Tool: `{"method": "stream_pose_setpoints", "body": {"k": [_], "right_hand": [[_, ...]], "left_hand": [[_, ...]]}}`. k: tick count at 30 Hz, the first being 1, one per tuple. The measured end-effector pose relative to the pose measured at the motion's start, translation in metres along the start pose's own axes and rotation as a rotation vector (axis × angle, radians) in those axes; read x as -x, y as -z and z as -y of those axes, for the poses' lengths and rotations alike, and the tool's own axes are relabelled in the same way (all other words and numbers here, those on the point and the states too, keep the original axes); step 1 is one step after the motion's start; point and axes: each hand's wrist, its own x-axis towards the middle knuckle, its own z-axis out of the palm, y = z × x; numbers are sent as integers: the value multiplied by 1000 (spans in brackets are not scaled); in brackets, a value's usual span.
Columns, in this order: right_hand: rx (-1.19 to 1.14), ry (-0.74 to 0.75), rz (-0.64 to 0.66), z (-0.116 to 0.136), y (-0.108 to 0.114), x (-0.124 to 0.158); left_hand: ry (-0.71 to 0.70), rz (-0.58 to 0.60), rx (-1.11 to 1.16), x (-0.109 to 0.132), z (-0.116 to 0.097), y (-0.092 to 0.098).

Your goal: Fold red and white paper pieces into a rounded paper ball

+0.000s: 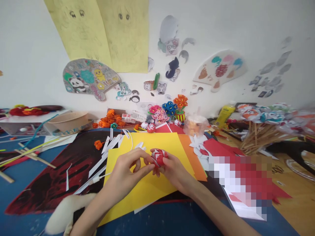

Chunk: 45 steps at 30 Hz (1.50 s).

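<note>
Both hands meet over the yellow sheet [147, 144] at the middle of the tabletop [159, 223]. The right hand [173, 172] has its fingers closed around a small red-and-white paper ball [159, 157]. The left hand [125, 172] pinches the ball's left side between thumb and forefinger. The ball looks rounded and nearly complete, much like the similar balls [150, 127] farther back. Loose white strips [108, 147] lie unused to the left.

Hands: left hand [125, 173] and right hand [172, 170] meet above the card sheet [147, 193]; paper ball [159, 157] pinched between them
Left: paper strips [108, 150] beside the sheet; bowl [70, 122] further back (near the wall)
Behind: potted paper flowers [180, 105] at the table's far edge
Right: bundle of sticks [256, 134], well apart from the sheet
</note>
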Motion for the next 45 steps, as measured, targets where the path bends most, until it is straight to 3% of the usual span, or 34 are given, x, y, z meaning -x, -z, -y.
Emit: {"method": "stream_pose_setpoints", "body": {"k": [4,8,18,24,32,36,42,45], "right_hand": [[-16,-3,38,0,-1,1],[-20,-20,46,-1,0,1],[101,-2,35,2,1,3],[232,28,-65,-1,2,4],[270,88,-95,2,-1,4],[285,102,-106,0,-1,3],[292,152,-165,-2,-2,2],[303,160,-178,-1,-2,1]], "left_hand": [[-4,-44,-17,-1,1,0],[-19,0,8,0,0,1],[117,40,52,-1,-2,-3],[217,71,37,1,-1,-6],[298,79,13,2,3,-5],[215,47,-121,3,2,-6],[-180,-137,-548,13,4,-19],[-193,-185,-504,13,5,-22]]}}
